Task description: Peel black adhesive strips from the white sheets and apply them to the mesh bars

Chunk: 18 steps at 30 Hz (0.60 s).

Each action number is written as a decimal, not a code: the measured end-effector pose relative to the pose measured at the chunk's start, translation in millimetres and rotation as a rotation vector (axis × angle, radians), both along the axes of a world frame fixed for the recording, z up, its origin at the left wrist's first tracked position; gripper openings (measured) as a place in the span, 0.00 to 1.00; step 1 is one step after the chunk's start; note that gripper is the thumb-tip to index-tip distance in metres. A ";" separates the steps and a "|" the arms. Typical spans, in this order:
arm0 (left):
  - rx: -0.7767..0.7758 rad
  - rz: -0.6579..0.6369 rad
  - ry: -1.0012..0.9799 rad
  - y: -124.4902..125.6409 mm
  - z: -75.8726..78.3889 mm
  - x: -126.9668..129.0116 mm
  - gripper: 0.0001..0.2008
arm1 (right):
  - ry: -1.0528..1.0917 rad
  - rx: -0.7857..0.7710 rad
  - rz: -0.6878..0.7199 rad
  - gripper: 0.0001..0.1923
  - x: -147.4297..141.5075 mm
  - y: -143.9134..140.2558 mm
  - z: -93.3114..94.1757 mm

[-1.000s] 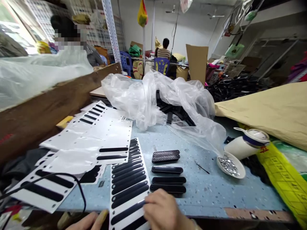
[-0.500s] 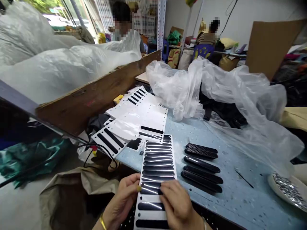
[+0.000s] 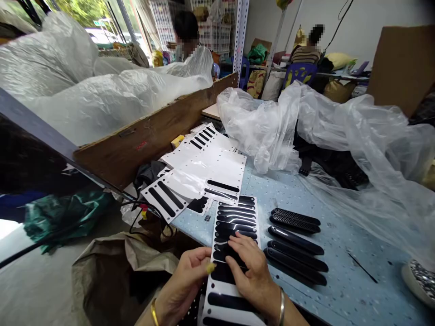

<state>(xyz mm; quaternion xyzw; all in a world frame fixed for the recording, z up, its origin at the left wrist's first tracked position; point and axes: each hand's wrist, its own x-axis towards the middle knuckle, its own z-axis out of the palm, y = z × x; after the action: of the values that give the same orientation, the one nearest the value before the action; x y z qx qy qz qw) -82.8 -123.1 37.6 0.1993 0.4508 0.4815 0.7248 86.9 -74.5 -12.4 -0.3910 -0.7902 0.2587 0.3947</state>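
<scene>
A long white sheet of black strip stickers lies over the table's near edge, sticking out towards me. My left hand pinches its left edge, with a small yellow patch on the thumb tip; the fingers behind are partly hidden. Across the black strips rests my right hand, fingers stretched out and apart, covering part of the strips. To the right of that hand lie several long black rounded pieces, side by side. One of the pair at the far end has a patterned top.
Loose white sheets overlap beyond the sticker sheet, beside a wooden board. Crumpled clear plastic covers black items at the back. A bowl of small metal parts stands at right. Two people sit farther back.
My right hand has moved up the sheet, and its fingers have stretched out over the strips. My left hand stays at the left edge. The whole view has shifted slightly.
</scene>
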 end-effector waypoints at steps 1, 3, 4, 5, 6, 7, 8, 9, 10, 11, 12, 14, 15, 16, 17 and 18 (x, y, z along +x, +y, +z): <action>-0.013 -0.029 0.005 -2.8 -1.0 0.2 0.11 | 0.008 -0.005 -0.003 0.15 2.2 1.9 -0.3; -0.030 -0.053 0.049 -8.4 -4.6 0.9 0.11 | 0.020 -0.004 0.008 0.15 5.2 3.5 0.3; -0.033 -0.047 0.077 -10.6 -6.4 1.5 0.10 | 0.023 -0.007 0.019 0.15 6.3 2.8 1.6; -0.033 -0.034 0.102 -12.0 -7.7 2.6 0.09 | 0.024 -0.013 0.031 0.15 7.2 1.1 3.6; -0.027 -0.023 0.122 -12.6 -8.2 3.9 0.09 | 0.022 -0.021 0.049 0.15 8.1 -1.1 6.2; -0.017 -0.016 0.136 -12.1 -7.7 5.5 0.08 | 0.023 -0.028 0.067 0.16 8.8 -3.6 9.3; -0.005 -0.013 0.148 -10.8 -6.2 7.2 0.08 | 0.030 -0.034 0.083 0.16 9.5 -5.7 12.6; 0.010 -0.013 0.159 -8.6 -4.0 8.9 0.08 | 0.045 -0.044 0.100 0.17 10.0 -7.1 16.1; 0.028 -0.015 0.167 -5.7 -1.5 10.5 0.08 | 0.069 -0.063 0.121 0.17 10.3 -7.5 19.5; 0.048 -0.017 0.174 -2.4 1.2 11.9 0.07 | 0.101 -0.092 0.146 0.16 10.5 -6.7 22.7; 0.070 -0.021 0.179 1.2 3.6 13.0 0.07 | 0.136 -0.127 0.171 0.16 10.5 -4.9 25.5; 0.118 -0.033 0.180 8.4 7.0 14.1 0.06 | 0.195 -0.196 0.219 0.15 10.4 0.4 29.7; 0.138 -0.041 0.175 11.6 7.8 14.3 0.06 | 0.215 -0.220 0.237 0.15 10.5 3.0 30.8; 0.153 -0.048 0.170 14.3 8.2 14.4 0.05 | 0.227 -0.235 0.247 0.15 10.7 5.0 31.1; 0.164 -0.052 0.165 16.7 8.3 14.4 0.05 | 0.233 -0.240 0.251 0.15 11.0 6.0 30.5; 0.170 -0.051 0.163 18.5 8.2 14.4 0.05 | 0.232 -0.235 0.251 0.16 11.1 6.0 29.2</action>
<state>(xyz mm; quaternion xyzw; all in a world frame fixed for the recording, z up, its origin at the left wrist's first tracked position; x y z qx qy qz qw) -68.4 -104.6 45.9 0.3096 0.4605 0.4816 0.6783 98.0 -68.4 16.9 -0.3003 -0.7463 0.4396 0.3995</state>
